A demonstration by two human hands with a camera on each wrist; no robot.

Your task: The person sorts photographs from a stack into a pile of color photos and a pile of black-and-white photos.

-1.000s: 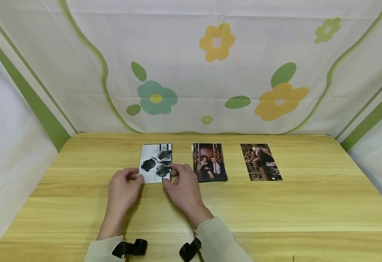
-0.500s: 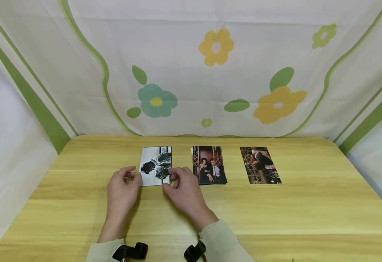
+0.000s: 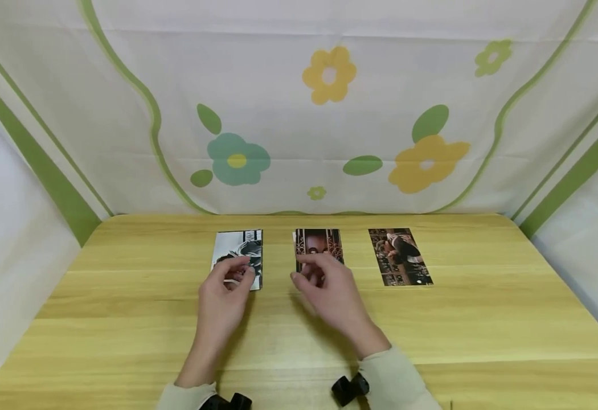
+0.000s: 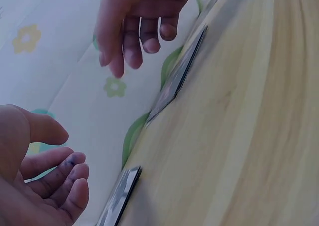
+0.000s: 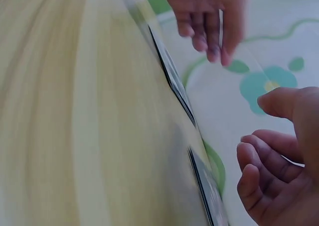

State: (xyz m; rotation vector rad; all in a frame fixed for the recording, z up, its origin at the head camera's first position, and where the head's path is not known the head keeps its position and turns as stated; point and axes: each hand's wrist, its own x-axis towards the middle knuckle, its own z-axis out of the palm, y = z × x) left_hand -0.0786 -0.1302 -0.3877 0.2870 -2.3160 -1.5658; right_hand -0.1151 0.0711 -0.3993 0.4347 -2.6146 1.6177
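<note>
Left hand (image 3: 224,297) is hovering over left photo stack (image 3: 233,244), right hand (image 3: 334,290) over middle photo stack (image 3: 319,241) — tips parted, both gripping nothing — that stack's long axis running away from right hand across table (image 3: 289,359).

Left photo stack (image 3: 240,244): lies flat, left of the frame's centre; top print black-and-white, figures turned sideways; lower left portion covered from view by the left hand (image 3: 224,299), held above without contact. Middle photo stack (image 3: 316,242): lies flat near the centre; dark print with scrolled ironwork; pale edge protrudes at left; lower portion hidden behind the raised right hand (image 3: 335,290). Right photo (image 3: 400,257): lies flat, right of centre, fully visible; brown-toned, figures sideways; long sides slant down rightward.
</note>
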